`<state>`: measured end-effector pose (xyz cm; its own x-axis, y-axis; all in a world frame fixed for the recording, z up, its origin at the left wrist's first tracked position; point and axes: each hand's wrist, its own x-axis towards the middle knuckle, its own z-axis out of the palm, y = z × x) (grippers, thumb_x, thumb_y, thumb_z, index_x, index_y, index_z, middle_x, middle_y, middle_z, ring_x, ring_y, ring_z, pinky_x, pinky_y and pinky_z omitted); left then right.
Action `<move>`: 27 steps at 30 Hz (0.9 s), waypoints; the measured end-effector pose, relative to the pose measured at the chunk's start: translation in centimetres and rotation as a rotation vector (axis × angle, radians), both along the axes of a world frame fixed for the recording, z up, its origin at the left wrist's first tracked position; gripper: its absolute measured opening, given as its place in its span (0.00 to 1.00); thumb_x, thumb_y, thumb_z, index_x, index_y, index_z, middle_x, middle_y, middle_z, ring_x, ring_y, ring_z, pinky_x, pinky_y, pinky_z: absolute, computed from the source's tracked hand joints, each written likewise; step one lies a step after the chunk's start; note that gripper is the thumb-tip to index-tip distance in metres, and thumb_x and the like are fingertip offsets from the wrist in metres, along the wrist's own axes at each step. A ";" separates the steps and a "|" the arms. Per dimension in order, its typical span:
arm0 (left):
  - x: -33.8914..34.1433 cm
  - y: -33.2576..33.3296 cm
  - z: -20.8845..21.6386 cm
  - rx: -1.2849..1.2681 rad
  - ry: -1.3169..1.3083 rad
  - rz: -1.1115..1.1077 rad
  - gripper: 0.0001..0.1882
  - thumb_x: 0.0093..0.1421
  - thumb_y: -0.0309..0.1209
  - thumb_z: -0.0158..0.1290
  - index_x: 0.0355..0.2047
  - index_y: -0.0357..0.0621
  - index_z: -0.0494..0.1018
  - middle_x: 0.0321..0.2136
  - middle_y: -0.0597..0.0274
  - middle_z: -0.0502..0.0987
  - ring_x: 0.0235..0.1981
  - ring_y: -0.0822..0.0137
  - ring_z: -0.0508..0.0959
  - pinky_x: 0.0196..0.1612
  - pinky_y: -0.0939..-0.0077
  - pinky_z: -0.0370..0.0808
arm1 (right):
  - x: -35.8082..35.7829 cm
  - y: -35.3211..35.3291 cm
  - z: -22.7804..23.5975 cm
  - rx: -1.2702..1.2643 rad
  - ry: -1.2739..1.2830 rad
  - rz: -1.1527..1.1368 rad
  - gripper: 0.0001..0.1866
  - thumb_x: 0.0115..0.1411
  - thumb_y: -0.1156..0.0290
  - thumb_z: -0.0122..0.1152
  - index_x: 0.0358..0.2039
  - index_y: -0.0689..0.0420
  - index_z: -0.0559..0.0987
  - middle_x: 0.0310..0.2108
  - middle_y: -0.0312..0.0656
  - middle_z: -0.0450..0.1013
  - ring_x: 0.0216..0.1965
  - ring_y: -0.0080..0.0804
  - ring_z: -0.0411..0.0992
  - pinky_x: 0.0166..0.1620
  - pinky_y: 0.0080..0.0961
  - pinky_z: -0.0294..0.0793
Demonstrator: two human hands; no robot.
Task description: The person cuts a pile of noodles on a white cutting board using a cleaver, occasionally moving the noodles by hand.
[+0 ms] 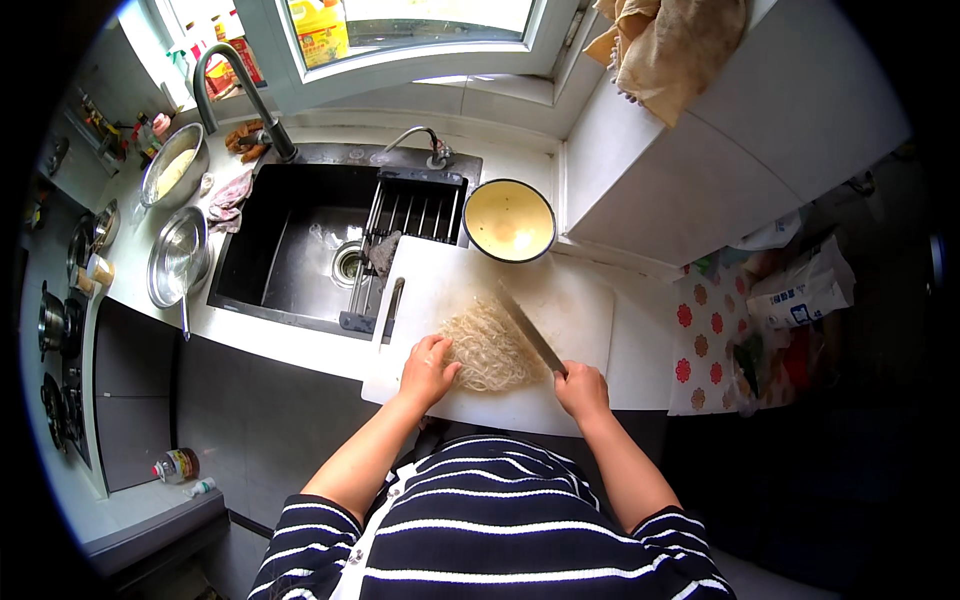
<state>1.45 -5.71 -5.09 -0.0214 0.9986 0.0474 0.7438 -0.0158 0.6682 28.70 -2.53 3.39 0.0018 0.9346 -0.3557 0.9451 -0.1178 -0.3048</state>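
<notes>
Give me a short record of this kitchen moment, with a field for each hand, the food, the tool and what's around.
Left hand: loosely curved, at the left edge of the food
Right hand: closed around the knife handle
Tool: knife, its blade slanting along the right side of the food
Food: heap of thin, pale strands
Surface: white cutting board
Beyond the board: yellow bowl with a dark rim
Left of the board: dark sink
</notes>
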 end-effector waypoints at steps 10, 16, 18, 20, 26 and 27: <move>0.0 -0.2 0.3 0.045 -0.016 -0.001 0.25 0.47 0.31 0.64 0.47 0.43 0.74 0.46 0.53 0.73 0.48 0.49 0.73 0.51 0.60 0.72 | 0.2 -1.6 -1.6 0.047 0.030 0.078 0.08 0.56 0.65 0.55 0.32 0.50 0.82 0.27 0.51 0.76 0.31 0.54 0.75 0.37 0.47 0.75; -0.5 -0.2 0.7 0.012 -0.034 0.008 0.24 0.47 0.30 0.64 0.47 0.43 0.74 0.46 0.53 0.73 0.48 0.50 0.73 0.51 0.61 0.72 | -0.1 -2.2 -1.1 -0.011 0.039 0.145 0.11 0.57 0.64 0.54 0.38 0.45 0.83 0.29 0.49 0.78 0.33 0.52 0.76 0.40 0.45 0.76; -0.6 -0.3 0.5 0.035 -0.022 0.011 0.24 0.47 0.30 0.65 0.46 0.42 0.74 0.45 0.53 0.74 0.47 0.51 0.74 0.50 0.62 0.73 | -0.1 -2.2 -2.0 -0.016 0.015 0.158 0.12 0.57 0.64 0.54 0.39 0.44 0.83 0.30 0.49 0.78 0.33 0.52 0.76 0.40 0.45 0.76; -0.7 -0.5 0.5 0.041 -0.016 0.016 0.24 0.47 0.31 0.65 0.46 0.42 0.74 0.45 0.52 0.74 0.47 0.51 0.74 0.49 0.63 0.73 | -0.3 -2.2 -2.4 -0.020 -0.011 0.163 0.12 0.57 0.63 0.54 0.39 0.44 0.83 0.30 0.48 0.78 0.34 0.51 0.76 0.40 0.45 0.76; -1.2 -0.7 0.8 0.039 -0.021 0.019 0.24 0.47 0.30 0.65 0.46 0.42 0.74 0.45 0.52 0.74 0.47 0.51 0.74 0.50 0.63 0.73 | -0.1 -1.9 -0.3 -0.021 0.065 0.120 0.11 0.57 0.64 0.54 0.38 0.45 0.83 0.30 0.50 0.78 0.34 0.53 0.76 0.40 0.45 0.76; -1.3 -0.5 0.9 0.041 -0.016 0.026 0.24 0.47 0.30 0.65 0.46 0.42 0.74 0.45 0.52 0.74 0.47 0.51 0.74 0.50 0.63 0.73 | -0.1 -1.7 -0.3 0.013 0.062 0.108 0.10 0.57 0.64 0.55 0.36 0.47 0.82 0.28 0.50 0.77 0.33 0.53 0.76 0.38 0.46 0.75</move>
<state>0.11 -6.24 -4.16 -0.0479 0.9950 0.0876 0.7337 -0.0245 0.6790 28.64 -4.26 3.07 -0.1209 0.9328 -0.3394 0.9312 -0.0118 -0.3642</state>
